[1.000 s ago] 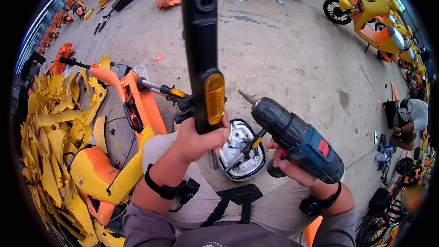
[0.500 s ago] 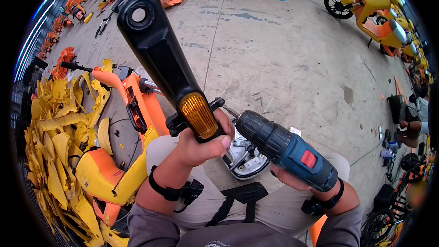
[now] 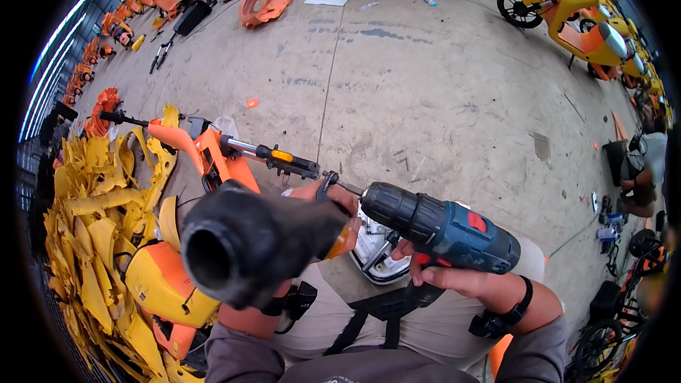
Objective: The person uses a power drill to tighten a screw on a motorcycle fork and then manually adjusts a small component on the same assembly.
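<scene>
My left hand (image 3: 345,198) is closed around a long black hollow part (image 3: 262,237). Its open round end points toward me, blurred, and an amber reflector (image 3: 338,247) sits by my fingers. With my right hand (image 3: 454,281) I grip a blue and black cordless drill (image 3: 447,227), fingers wrapped round its handle near the red trigger. The drill's bit points left and meets a small black bracket (image 3: 328,183) on the part; whether it sits in a screw is too small to tell. Below, between my knees, lies a white and black housing (image 3: 369,252).
Beside my left knee lies an orange and yellow scooter body (image 3: 170,280) with a fork tube (image 3: 248,147). Further left is a heap of yellow plastic panels (image 3: 92,241). Scooters (image 3: 585,25) stand at the far right. Another person (image 3: 649,163) is at the right edge.
The black part has tipped from pointing up and away to facing me with its open end. The drill has turned more level, and its bit stays at the bracket.
</scene>
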`<move>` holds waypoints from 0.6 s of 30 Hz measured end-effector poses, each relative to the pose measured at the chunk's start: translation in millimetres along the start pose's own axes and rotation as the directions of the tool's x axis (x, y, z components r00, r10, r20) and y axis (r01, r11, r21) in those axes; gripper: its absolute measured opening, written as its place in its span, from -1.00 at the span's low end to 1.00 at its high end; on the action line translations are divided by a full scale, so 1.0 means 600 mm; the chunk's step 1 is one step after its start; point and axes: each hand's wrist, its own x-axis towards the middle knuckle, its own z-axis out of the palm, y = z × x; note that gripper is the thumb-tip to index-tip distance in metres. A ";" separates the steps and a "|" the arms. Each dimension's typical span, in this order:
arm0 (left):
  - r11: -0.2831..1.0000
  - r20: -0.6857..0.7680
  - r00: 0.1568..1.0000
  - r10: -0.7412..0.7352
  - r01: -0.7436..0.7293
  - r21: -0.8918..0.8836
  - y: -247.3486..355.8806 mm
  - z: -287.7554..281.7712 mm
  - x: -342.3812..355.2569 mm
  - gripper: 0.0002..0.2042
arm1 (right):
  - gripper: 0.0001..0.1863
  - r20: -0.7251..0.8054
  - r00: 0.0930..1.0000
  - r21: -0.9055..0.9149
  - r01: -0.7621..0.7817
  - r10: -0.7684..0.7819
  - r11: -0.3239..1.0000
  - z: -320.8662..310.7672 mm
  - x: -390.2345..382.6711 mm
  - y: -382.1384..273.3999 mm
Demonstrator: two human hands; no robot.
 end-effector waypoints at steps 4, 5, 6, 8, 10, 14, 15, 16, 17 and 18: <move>0.992 0.012 1.000 -0.016 0.018 -0.127 -0.032 0.014 -0.012 -0.70 | -0.48 -0.004 1.000 0.192 0.011 -0.010 0.981 0.005 0.003 0.022; 0.993 0.026 1.000 -0.014 0.017 -0.113 -0.030 0.014 -0.009 -0.71 | -0.49 0.003 1.000 0.178 -0.019 0.019 0.984 0.004 0.003 0.023; 0.995 0.044 0.999 -0.011 0.015 -0.098 -0.028 0.012 -0.006 -0.71 | -0.49 -0.002 1.000 0.185 -0.004 0.005 0.983 0.005 0.003 0.025; 0.999 0.057 0.998 -0.018 0.021 -0.050 -0.020 0.015 0.003 -0.72 | -0.51 0.000 1.000 0.004 0.030 -0.030 1.000 0.004 0.002 0.026; 1.000 0.010 1.000 -0.021 0.021 -0.015 -0.010 0.018 0.009 -0.76 | -0.60 0.000 0.999 -0.195 -0.036 0.036 0.980 -0.005 0.002 0.027; 0.953 0.102 0.990 -0.095 0.120 -0.277 -0.053 0.016 -0.017 -0.73 | -0.76 0.036 0.914 -0.691 0.315 -0.405 0.651 -0.003 0.004 0.023; 0.966 0.102 0.994 -0.038 0.062 -0.249 -0.056 0.013 -0.020 -0.73 | -0.76 0.085 0.895 -0.711 0.363 -0.439 0.603 -0.005 0.004 0.024; 0.975 0.103 0.995 0.016 0.007 -0.224 -0.059 0.012 -0.022 -0.72 | -0.75 0.129 0.875 -0.724 0.405 -0.467 0.558 -0.007 0.003 0.030; 0.879 0.226 0.967 -0.116 0.206 -0.430 -0.051 0.006 -0.026 -0.73 | -0.75 0.133 0.872 -0.723 0.410 -0.471 0.555 -0.009 0.000 0.036; 0.829 0.254 0.958 -0.131 0.246 -0.502 -0.047 0.009 -0.028 -0.73 | -0.78 0.101 0.929 -0.614 0.339 -0.355 0.713 -0.012 -0.004 0.043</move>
